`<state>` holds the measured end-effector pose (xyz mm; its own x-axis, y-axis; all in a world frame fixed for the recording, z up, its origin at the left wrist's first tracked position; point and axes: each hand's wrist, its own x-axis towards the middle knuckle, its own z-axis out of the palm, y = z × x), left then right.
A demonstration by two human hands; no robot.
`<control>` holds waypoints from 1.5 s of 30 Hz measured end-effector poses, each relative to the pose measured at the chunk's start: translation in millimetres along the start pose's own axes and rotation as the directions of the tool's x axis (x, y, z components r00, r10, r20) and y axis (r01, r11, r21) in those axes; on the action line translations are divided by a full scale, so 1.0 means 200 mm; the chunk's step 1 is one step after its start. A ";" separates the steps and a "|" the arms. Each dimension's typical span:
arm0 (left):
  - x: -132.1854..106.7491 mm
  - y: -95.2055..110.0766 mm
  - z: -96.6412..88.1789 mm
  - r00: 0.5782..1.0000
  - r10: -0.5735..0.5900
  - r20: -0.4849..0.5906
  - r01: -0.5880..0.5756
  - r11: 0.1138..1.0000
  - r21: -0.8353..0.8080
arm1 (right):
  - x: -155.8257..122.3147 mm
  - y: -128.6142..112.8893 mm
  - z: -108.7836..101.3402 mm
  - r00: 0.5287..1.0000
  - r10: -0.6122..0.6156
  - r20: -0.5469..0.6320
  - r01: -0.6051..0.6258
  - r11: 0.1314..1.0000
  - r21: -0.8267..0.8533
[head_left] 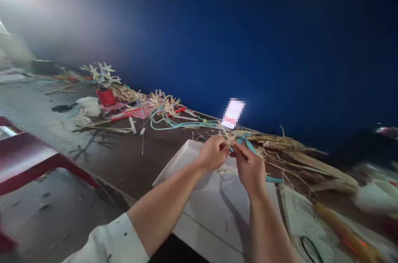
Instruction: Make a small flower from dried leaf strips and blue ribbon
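My left hand [214, 153] and my right hand [251, 167] are close together, fingers pinched around a small piece of pale, straw-like strips [229, 137]. The strips stick up between the fingertips. Where they are gripped, the fingers hide them, so I cannot tell how they are joined. Below both hands lies an open, shallow white box [177, 159] with pale scraps in it. Right behind the hands, blue-green strips [248, 143] lie among dry plant fibres. A lit phone [234, 113] leans upright against the blue wall.
Dry husks and stalks [311, 163] are heaped along the wall at right. To the left are blue-green cords [174, 125], pale curled strips [164, 103], and a red pot [106, 97] with a pale star-shaped plant. A dark red stool [34, 155] stands at far left.
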<state>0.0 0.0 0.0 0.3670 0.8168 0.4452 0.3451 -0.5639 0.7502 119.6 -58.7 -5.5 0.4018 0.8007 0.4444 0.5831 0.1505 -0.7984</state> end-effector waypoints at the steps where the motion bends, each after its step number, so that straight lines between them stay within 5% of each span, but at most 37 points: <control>1: 0.00 0.01 0.00 1.000 0.002 0.005 -0.002 1.000 -0.005 | 0.00 0.01 -0.01 0.999 -0.005 -0.035 0.003 0.999 -0.047; 5: -0.01 0.02 0.00 1.000 -0.012 0.015 0.013 0.999 -0.044 | 0.02 0.05 -0.05 0.979 0.074 -0.187 -0.079 0.997 -0.016; 8: 0.00 0.02 0.00 0.999 -0.041 0.014 0.042 0.996 -0.081 | 0.03 0.08 -0.07 0.936 0.269 -0.226 -0.195 0.933 0.302; 10: 0.00 0.02 0.00 0.998 -0.059 0.008 0.059 0.993 -0.097 | 0.04 0.08 -0.07 0.924 0.366 -0.109 -0.252 0.799 0.546; 13: 0.01 0.01 0.00 0.998 -0.066 -0.003 0.065 0.992 -0.105 | 0.03 0.04 -0.07 0.922 0.354 0.154 -0.358 0.636 0.684; 16: 0.01 0.01 0.01 1.000 -0.023 -0.006 0.022 0.995 -0.097 | 0.01 0.01 -0.07 0.882 0.319 0.346 -0.471 0.596 0.650; 20: 0.00 0.02 0.02 0.999 0.046 -0.005 -0.046 0.995 -0.085 | 0.00 0.02 -0.05 0.868 0.299 0.397 -0.490 0.652 0.578; 30: -0.01 0.04 0.01 0.999 0.047 -0.013 -0.047 0.998 -0.043 | 0.02 0.05 -0.04 0.927 0.371 0.059 -0.351 0.800 0.487; 36: -0.01 0.04 -0.01 0.999 0.026 0.037 -0.023 0.997 -0.070 | 0.05 0.05 -0.12 0.906 0.402 -0.134 -0.205 0.692 0.692; 40: -0.01 0.04 -0.01 0.999 0.005 0.039 -0.002 0.997 -0.076 | 0.05 0.02 -0.15 0.928 0.365 0.071 -0.277 0.550 0.788; 45: -0.01 0.04 0.00 0.999 0.025 0.046 -0.021 0.997 -0.071 | 0.02 -0.01 -0.13 0.913 0.311 0.264 -0.401 0.564 0.722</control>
<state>1.9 -6.1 5.2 0.4150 0.7962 0.4403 0.2751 -0.5711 0.7734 138.1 -69.9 8.6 0.3619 0.9309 0.0505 -0.3419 0.1829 -0.9218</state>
